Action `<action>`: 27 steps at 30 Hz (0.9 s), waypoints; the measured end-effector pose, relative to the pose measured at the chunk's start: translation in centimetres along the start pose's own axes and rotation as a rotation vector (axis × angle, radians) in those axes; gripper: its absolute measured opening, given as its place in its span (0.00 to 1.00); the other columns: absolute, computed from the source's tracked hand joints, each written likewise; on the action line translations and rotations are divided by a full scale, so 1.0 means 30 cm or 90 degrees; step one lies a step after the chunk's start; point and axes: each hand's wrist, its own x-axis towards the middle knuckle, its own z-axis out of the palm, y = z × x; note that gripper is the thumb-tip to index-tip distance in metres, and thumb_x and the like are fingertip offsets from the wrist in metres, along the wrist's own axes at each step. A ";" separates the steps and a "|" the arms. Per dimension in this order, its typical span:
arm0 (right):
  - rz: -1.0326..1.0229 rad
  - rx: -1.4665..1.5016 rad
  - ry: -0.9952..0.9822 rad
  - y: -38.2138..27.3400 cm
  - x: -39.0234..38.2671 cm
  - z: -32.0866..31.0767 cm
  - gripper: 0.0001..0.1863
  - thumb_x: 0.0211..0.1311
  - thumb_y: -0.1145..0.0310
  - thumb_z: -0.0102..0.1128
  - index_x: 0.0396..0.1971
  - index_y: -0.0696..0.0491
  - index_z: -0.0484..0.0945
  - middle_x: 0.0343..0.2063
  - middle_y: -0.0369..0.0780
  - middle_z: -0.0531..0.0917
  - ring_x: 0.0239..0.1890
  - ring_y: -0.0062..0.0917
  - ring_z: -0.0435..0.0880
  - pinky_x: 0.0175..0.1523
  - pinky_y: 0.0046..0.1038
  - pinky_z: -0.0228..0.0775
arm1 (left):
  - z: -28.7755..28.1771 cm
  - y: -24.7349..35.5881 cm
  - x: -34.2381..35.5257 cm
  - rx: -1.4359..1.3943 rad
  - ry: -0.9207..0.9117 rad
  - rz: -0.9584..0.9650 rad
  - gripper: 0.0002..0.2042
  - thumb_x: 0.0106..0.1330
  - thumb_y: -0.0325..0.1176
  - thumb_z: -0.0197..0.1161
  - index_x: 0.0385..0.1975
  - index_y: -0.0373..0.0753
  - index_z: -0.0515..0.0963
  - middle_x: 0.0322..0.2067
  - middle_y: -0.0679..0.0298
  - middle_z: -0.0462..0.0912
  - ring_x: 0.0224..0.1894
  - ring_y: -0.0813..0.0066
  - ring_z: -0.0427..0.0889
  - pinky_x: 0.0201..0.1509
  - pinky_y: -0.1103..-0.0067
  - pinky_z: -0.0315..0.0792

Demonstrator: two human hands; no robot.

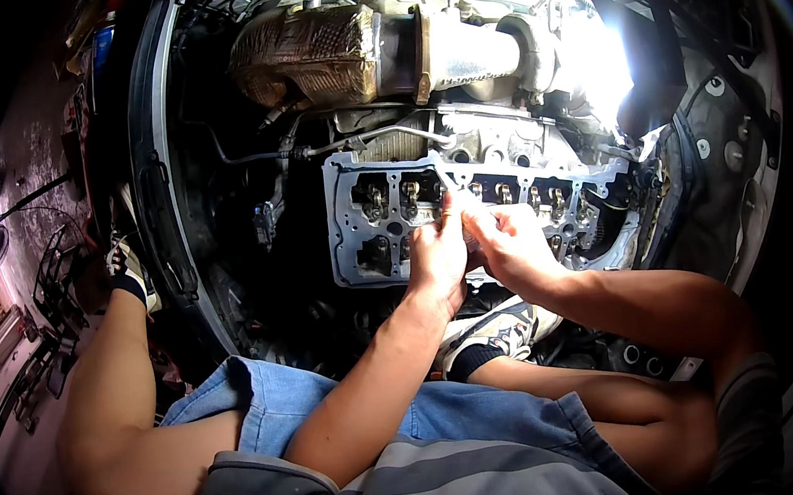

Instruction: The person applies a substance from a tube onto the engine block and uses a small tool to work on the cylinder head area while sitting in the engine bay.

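Observation:
My left hand [438, 254] and my right hand [519, 241] meet over the middle of a grey metal cylinder head [345, 243] in an engine bay. Both are closed, thumbs and fingertips pinched close together. Whatever lies between them is too small or too hidden to name; a pale, thin edge shows just above the fingertips. Several rocker arms [411, 190] stand in the open compartments of the head, to the left and right of my hands. My wrists and palms cover part of its near side.
Behind the head lies a large exhaust part with a crinkled heat shield [306, 57]; a metal pipe [374, 136] runs before it. Glaring light fills the upper right. One shoe [513, 325] rests on the engine's near side, another [132, 268] beyond the left body edge [157, 177].

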 end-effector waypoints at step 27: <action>0.022 0.063 -0.005 0.043 -0.033 -0.073 0.20 0.63 0.57 0.54 0.15 0.54 0.72 0.12 0.28 0.68 0.13 0.10 0.59 0.18 0.17 0.49 | 0.033 -0.103 0.057 0.044 -0.017 -0.022 0.19 0.70 0.46 0.48 0.36 0.35 0.76 0.32 0.62 0.80 0.33 0.72 0.81 0.36 0.73 0.77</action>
